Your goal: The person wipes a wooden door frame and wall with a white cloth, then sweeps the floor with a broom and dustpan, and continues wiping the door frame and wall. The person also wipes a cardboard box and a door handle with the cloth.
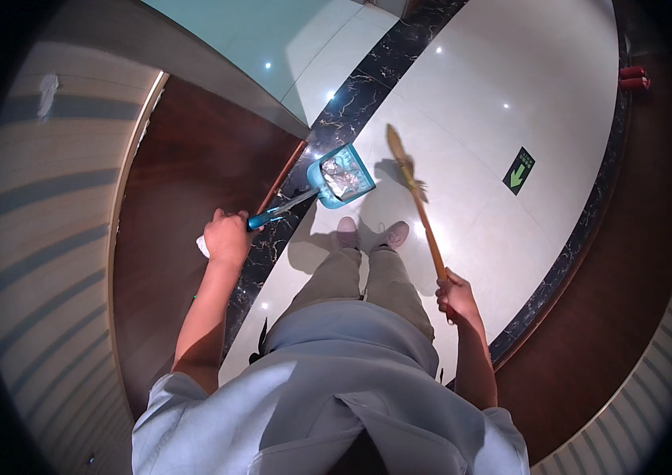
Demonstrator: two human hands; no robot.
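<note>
My left hand (228, 236) is closed around the blue grip of a long-handled dustpan (345, 176), with something white showing beside the palm. The blue pan holds crumpled litter and lies over the dark marble border, ahead of my shoes. A wooden-handled broom (428, 228) is in my right hand (456, 297), gripped near its end. Its narrow, straw-coloured head points away from me, to the right of the dustpan and apart from it. Whether the broom's tip touches the floor, I cannot tell.
Dark red wall panelling (176, 160) runs along the left, beside a doorway. Another panelled wall (633, 237) curves along the right, with red cylinders, seemingly fire extinguishers (634, 78), at its far end. A green arrow sign (518, 171) is on the pale tiled floor.
</note>
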